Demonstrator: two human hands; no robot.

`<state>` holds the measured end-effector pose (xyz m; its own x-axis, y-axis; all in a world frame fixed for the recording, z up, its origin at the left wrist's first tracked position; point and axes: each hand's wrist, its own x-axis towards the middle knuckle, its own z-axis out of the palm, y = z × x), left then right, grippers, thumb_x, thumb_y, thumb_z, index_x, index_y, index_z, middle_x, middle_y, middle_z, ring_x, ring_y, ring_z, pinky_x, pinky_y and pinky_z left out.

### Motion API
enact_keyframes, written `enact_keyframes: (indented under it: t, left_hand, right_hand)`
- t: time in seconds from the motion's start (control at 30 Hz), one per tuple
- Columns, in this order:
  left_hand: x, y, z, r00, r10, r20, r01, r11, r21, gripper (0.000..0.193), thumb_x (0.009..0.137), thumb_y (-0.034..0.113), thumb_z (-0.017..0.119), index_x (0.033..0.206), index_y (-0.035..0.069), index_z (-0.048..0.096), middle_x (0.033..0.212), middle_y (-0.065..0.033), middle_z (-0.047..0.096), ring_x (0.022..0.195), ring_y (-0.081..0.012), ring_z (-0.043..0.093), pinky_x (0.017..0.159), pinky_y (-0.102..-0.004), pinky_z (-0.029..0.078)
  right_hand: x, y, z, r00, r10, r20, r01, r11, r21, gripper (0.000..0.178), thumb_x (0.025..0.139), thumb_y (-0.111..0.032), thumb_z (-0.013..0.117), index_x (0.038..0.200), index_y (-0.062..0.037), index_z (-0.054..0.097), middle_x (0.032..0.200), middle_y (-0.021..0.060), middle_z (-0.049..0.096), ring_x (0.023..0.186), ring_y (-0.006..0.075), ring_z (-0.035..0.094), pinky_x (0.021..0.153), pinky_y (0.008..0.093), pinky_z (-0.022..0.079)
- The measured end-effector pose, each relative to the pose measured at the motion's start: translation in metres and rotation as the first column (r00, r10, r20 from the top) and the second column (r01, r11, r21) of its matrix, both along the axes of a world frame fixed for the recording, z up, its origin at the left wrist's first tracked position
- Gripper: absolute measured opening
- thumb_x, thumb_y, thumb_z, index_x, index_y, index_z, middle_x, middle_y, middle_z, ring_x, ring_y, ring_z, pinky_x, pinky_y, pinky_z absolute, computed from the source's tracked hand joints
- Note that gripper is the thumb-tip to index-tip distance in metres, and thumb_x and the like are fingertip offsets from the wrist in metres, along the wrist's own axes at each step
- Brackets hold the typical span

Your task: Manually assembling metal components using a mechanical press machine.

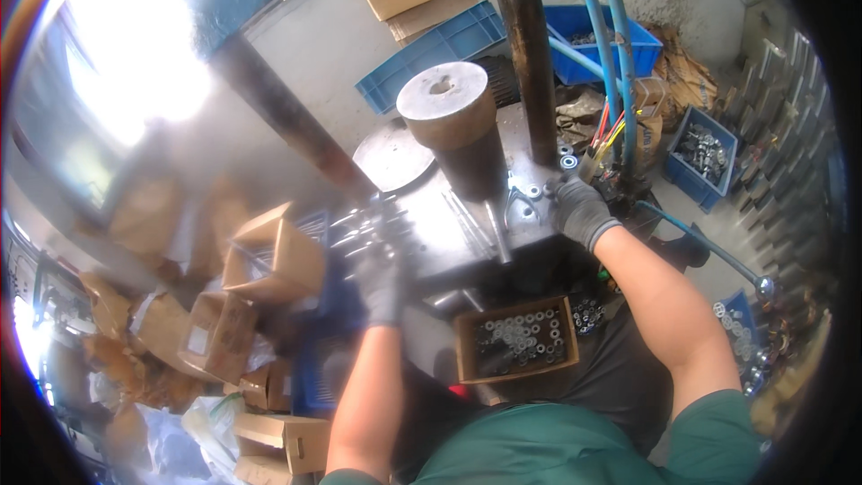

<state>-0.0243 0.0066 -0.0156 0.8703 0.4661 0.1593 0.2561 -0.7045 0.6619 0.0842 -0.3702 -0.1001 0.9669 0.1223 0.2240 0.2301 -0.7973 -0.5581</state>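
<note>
My left hand [379, 280], in a grey glove, is smeared by motion over a pile of shiny metal parts [366, 226] at the left end of the press table [426, 229]. Its fingers cannot be made out. My right hand [579, 208], also gloved, is at the table's right edge with its fingers curled together; whatever they hold is hidden. Just beyond it lie small bearings [567, 162]. Pliers [521, 207] and metal rods [467, 223] rest to its left. A thick steel cylinder [446, 103] stands upright at the middle of the table.
A cardboard box of metal rings [516, 339] sits below the table, before my lap. Dark press columns [530, 54] rise behind. Blue bins [702, 157] of parts and a blue lever [705, 241] are at right. Open cartons [274, 256] stack up at left.
</note>
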Motion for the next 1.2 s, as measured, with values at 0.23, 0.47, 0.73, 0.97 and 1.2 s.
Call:
enact_keyframes:
  t: [0.23, 0.47, 0.73, 0.97, 1.2]
  left_hand:
    - [-0.031, -0.032, -0.021, 0.845, -0.264, 0.466, 0.136, 0.947, 0.291, 0.045, 0.085, 0.018, 0.08, 0.125, 0.005, 0.065, 0.118, -0.018, 0.063, 0.111, -0.0331, 0.063, 0.098, -0.0462, 0.052]
    - [-0.012, -0.074, -0.03, 0.715, -0.65, 0.258, 0.545, 0.749, 0.377, 0.049, 0.079, 0.013, 0.081, 0.125, 0.009, 0.065, 0.122, -0.0174, 0.066, 0.113, -0.0405, 0.062, 0.097, -0.0504, 0.052]
    - [-0.002, -0.073, -0.036, 0.749, -0.659, -0.068, 0.613, 0.65, 0.449, 0.038, 0.074, 0.004, 0.073, 0.111, 0.007, 0.069, 0.105, -0.0168, 0.066, 0.099, -0.0393, 0.063, 0.09, -0.0515, 0.053]
    - [-0.012, -0.076, -0.002, 0.601, -0.618, 0.507, 0.554, 0.779, 0.294, 0.025, 0.086, -0.002, 0.072, 0.109, 0.007, 0.067, 0.11, -0.0166, 0.068, 0.096, -0.0356, 0.069, 0.08, -0.0425, 0.058]
    - [0.011, -0.065, 0.007, 0.651, -0.391, 0.651, 0.539, 0.842, -0.033, 0.019, 0.097, 0.003, 0.071, 0.115, 0.006, 0.064, 0.096, -0.0044, 0.063, 0.081, -0.0126, 0.066, 0.074, -0.029, 0.054]
  right_hand:
    - [-0.033, 0.016, 0.067, 0.997, -0.06, -0.05, 0.043, 0.956, -0.289, 0.028, 0.094, -0.022, 0.066, 0.115, -0.0029, 0.067, 0.125, 0.0222, 0.062, 0.11, 0.0368, 0.067, 0.096, 0.0438, 0.055]
    - [-0.039, 0.011, 0.069, 0.998, -0.046, 0.029, 0.054, 0.924, -0.38, 0.025, 0.09, -0.024, 0.069, 0.102, -0.0025, 0.074, 0.122, 0.0198, 0.065, 0.107, 0.038, 0.069, 0.097, 0.0469, 0.055]
    - [-0.056, -0.006, 0.075, 0.981, 0.004, 0.193, -0.026, 0.993, 0.112, 0.016, 0.083, -0.009, 0.081, 0.091, -0.0018, 0.069, 0.083, 0.0099, 0.069, 0.072, 0.0212, 0.068, 0.069, 0.0329, 0.056]
    - [-0.092, 0.001, 0.12, 0.936, -0.009, -0.352, 0.258, 0.696, 0.67, 0.016, 0.094, -0.009, 0.074, 0.105, 0.0007, 0.069, 0.081, 0.0047, 0.068, 0.069, 0.0116, 0.067, 0.059, 0.0244, 0.054]
    - [-0.1, -0.007, 0.119, 0.936, 0.154, -0.317, 0.156, 0.626, 0.764, 0.018, 0.095, -0.012, 0.069, 0.109, 0.0001, 0.069, 0.089, 0.0075, 0.07, 0.073, 0.0125, 0.068, 0.065, 0.0259, 0.056]
